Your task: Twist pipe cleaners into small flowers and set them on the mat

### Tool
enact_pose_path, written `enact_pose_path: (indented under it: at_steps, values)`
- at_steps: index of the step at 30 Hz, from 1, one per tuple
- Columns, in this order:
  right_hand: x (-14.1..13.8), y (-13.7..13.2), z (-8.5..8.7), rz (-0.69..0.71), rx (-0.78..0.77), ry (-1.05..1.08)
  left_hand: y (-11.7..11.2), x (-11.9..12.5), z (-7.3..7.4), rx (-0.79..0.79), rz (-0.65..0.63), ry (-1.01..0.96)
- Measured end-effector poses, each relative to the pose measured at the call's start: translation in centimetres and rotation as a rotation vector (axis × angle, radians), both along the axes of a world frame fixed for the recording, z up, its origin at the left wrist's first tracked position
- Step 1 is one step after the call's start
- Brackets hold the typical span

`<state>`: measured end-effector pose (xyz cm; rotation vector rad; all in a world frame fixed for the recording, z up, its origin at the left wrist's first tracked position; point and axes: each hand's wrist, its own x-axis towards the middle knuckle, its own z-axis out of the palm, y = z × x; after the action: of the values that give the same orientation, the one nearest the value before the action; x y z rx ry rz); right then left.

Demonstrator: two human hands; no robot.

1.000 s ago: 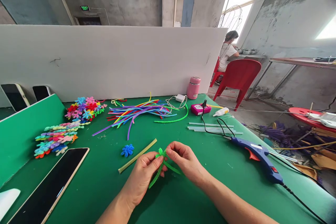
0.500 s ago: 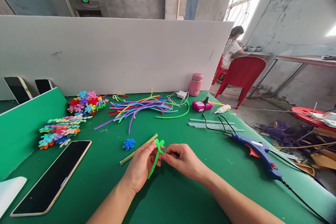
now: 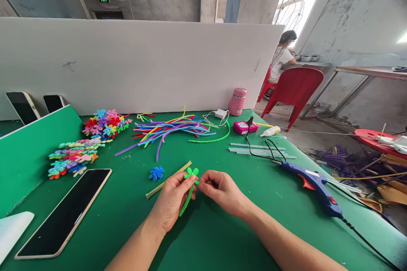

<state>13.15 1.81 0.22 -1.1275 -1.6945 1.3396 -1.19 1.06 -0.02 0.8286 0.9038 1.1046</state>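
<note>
Just above the green surface (image 3: 127,224), near its front edge, the left hand (image 3: 171,199) and right hand (image 3: 222,190) meet at a green pipe cleaner (image 3: 191,172). Each grip pinches it, the left on the stem below the looped head, the right beside that head. A blue flower (image 3: 156,173) and an olive stick (image 3: 167,181) lie just beyond, and a glue gun (image 3: 313,183) rests further right.

Left hand (image 3: 171,200) and right hand (image 3: 222,190) close together, fingertips pinched, forearms angled in from below
</note>
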Motion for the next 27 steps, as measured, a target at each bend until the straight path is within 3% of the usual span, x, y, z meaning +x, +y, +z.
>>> enact_pose_path:
  at_steps: [15,20,27]
  values:
    - [-0.4,-0.2,-0.6,-0.056,-0.127,0.25,-0.4,0.7,-0.6,0.062,-0.005,-0.019]
    - [-0.7,-0.2,-0.9,-0.063,-0.139,0.348,-0.4,0.6,-1.2,0.138,0.011,0.094]
    - [-0.8,-0.2,-1.0,-0.086,-0.161,0.391,-0.5,0.9,-0.7,0.167,-0.011,0.262]
